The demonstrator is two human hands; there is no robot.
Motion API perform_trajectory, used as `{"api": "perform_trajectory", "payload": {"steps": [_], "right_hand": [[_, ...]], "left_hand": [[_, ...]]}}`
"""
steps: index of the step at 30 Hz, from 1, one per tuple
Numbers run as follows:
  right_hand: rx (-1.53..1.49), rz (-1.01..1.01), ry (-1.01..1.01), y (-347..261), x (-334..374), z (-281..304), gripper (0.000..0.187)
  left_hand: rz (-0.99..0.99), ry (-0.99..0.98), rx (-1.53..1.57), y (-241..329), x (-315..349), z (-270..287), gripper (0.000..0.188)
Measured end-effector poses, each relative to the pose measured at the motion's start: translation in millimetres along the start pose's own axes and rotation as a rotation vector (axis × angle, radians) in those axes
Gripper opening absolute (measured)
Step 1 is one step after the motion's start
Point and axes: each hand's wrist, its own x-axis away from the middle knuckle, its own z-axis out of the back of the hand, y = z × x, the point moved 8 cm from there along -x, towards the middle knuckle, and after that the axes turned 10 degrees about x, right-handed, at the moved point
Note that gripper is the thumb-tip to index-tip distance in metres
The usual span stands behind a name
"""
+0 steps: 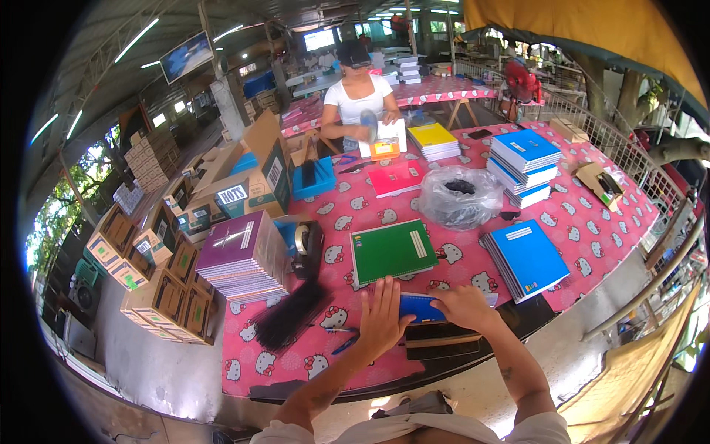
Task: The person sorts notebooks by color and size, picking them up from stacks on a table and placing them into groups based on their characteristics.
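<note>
A blue notebook (420,308) lies at the near edge of the table between my hands, partly hidden by them. My left hand (382,320) rests at its left side, fingers stretched out toward a green notebook (396,250). At the notebook's right end, my right hand (464,306) is closed over the edge with bent fingers, partly hidden. The green spiral notebook lies just beyond my hands. To the right sits a stack of blue notebooks (526,255). Beside my left forearm are a blue-handled tool (345,345) and a bundle of thin black strands (293,317).
A stack of purple notebooks (240,248) and a tape dispenser (308,248) stand left. Beyond are a clear plastic bag (460,198), a pink notebook (396,177) and a taller blue stack (523,159). A co-worker (360,100) works across the pink table (336,285). Cartons (174,296) flank it.
</note>
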Motion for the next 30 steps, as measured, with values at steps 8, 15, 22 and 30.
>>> {"api": "perform_trajectory", "payload": {"steps": [8, 15, 22, 30], "right_hand": [[-0.051, -0.020, -0.029, 9, -3, -10, 0.022], [-0.102, 0.035, -0.007, 9, -3, -9, 0.019], [-0.079, 0.092, -0.005, 15, -6, -14, 0.020], [-0.064, 0.120, -0.021, 17, -1, -16, 0.032]], "left_hand": [[0.039, 0.001, 0.087, 9, 38, -24, 0.081], [-0.018, -0.090, 0.083, 14, 14, -30, 0.085], [0.001, -0.089, 0.037, 26, -17, -11, 0.083], [-0.015, -0.066, 0.010, 36, -44, -9, 0.085]]}}
